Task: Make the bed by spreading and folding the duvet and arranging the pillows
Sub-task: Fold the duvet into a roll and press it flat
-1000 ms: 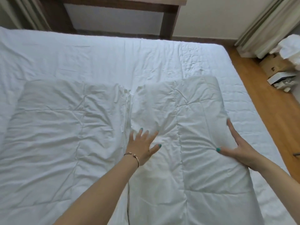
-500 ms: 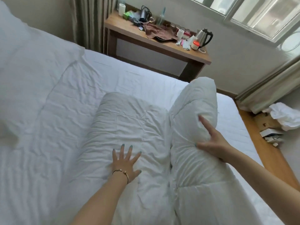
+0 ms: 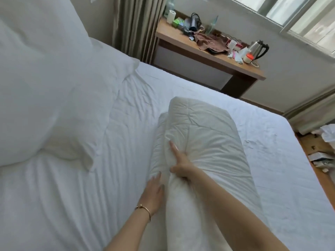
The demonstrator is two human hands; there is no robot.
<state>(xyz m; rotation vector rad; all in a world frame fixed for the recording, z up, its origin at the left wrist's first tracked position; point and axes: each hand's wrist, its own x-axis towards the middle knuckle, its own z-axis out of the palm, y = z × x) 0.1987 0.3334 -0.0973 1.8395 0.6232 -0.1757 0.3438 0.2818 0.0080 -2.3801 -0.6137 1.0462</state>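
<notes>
Folded white duvet (image 3: pixel 204 142), centre of bed (image 3: pixel 272 160); 2 pillows (image 3: pixel 36 84) far left. Right hand (image 3: pixel 178 164) grips the duvet's folded edge. Left hand (image 3: pixel 154 192), fingers straight, lies flat against its left side.

The right hand (image 3: pixel 181 164) grips the folded duvet (image 3: pixel 208 142) on the bed (image 3: pixel 272 160), index finger straight along the fold. The left hand (image 3: pixel 154 191) lies flat beside it. Pillows (image 3: pixel 45 78) sit left; a kettle (image 3: pixel 258 48) stands on the tabletop (image 3: pixel 208 58).
</notes>
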